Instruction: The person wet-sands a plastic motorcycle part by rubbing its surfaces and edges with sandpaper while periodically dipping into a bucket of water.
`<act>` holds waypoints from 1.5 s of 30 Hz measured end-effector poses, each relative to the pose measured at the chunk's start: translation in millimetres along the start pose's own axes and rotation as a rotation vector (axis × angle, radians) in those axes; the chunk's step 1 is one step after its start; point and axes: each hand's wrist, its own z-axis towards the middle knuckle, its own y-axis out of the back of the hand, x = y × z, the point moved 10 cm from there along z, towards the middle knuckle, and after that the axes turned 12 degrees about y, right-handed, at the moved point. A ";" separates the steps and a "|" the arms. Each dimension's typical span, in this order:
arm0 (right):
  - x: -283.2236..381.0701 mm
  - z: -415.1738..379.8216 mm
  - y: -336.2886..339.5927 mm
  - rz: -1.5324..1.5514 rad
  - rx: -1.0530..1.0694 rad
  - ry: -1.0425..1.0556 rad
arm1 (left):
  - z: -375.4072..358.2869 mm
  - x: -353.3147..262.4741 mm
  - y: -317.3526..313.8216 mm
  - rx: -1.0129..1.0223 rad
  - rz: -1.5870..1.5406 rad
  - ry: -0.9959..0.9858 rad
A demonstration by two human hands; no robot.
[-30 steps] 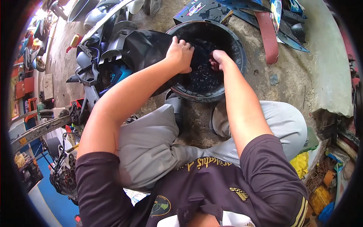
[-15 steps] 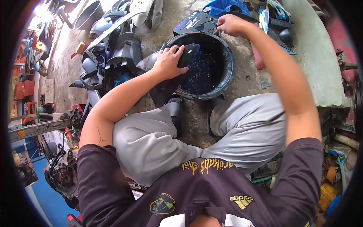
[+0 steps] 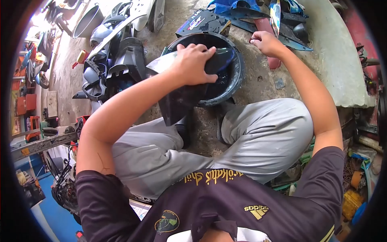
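Observation:
A glossy dark plastic panel (image 3: 181, 103), which looks like a motorcycle body panel, lies slanted across the left side of a round black tub (image 3: 238, 76). My left hand (image 3: 193, 66) grips it from above, fingers bent over its surface and thumb held apart. One end of the panel hangs over the near rim, toward my feet. Dark liquid shows inside the tub. To the right of the tub, above the floor, my right hand (image 3: 266, 43) is closed in a pinch. Something small and dark shows at its fingertips, too small to name.
A black box with lettering (image 3: 201, 23) stands just behind the tub. Grey and black body panels (image 3: 125, 60) are piled on the left. Blue and black parts (image 3: 282, 28) lie at the back right, near a pale slab (image 3: 334, 60). My knees flank the tub's near side.
My right hand has moved from beside the box to the right and nearer me. My left hand has shifted right over the tub, and the panel has moved and tilted with it.

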 end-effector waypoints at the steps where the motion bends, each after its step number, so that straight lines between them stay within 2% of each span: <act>1: -3.6 -1.4 -2.6 -0.028 0.014 0.001 | 2.8 -10.1 -8.4 0.022 0.014 -0.030; 5: 2.2 -1.8 -17.4 -0.057 0.145 0.010 | 12.4 -37.9 -47.2 0.042 0.034 -0.078; 9: 15.1 -12.3 -25.1 -0.039 0.157 0.032 | 25.4 -46.9 -67.7 0.047 -0.018 -0.062; 11: 10.3 -16.5 -27.1 0.000 0.136 0.033 | 27.6 -49.2 -74.7 0.117 -0.018 -0.027; 14: 2.1 -17.1 -39.1 0.108 0.132 0.075 | 28.8 -54.8 -76.0 0.150 -0.030 -0.070; 15: 2.1 -17.6 -42.7 0.152 0.135 0.093 | 27.4 -56.6 -76.0 0.092 -0.029 -0.104; 17: 2.4 -23.6 -46.5 0.176 0.035 0.099 | 23.1 -59.6 -79.8 -0.022 -0.034 -0.170; 19: 7.2 -37.5 -51.6 0.220 -0.084 0.133 | 24.6 -57.5 -85.3 -0.007 -0.051 -0.161; 23: 17.1 -77.7 -70.2 0.151 -0.318 0.331 | 24.9 -59.5 -87.3 -0.009 -0.085 -0.158; 26: 14.8 -108.0 -91.2 0.142 -0.369 0.301 | 25.8 -60.1 -87.8 -0.007 -0.082 -0.170; 27: 22.2 -113.1 -92.3 0.118 -0.433 0.388 | 25.7 -61.2 -87.4 -0.006 -0.071 -0.177; 31: 29.7 -119.5 -105.0 0.020 -0.542 0.456 | 28.0 -62.9 -83.7 0.001 -0.094 -0.159; 34: 22.9 -119.6 -103.4 0.046 -0.550 0.416 | 35.2 -57.9 -84.3 0.051 -0.162 -0.129; 39: 32.2 -124.0 -110.0 0.062 -0.520 0.517 | 39.0 -57.3 -84.3 0.062 -0.170 -0.108; 42: 22.6 -121.7 -111.9 0.057 -0.546 0.475 | 40.8 -55.7 -86.5 0.074 -0.180 -0.083; 45: 29.9 -119.0 -116.0 0.131 -0.517 0.517 | 49.5 -56.2 -82.4 0.013 -0.157 -0.024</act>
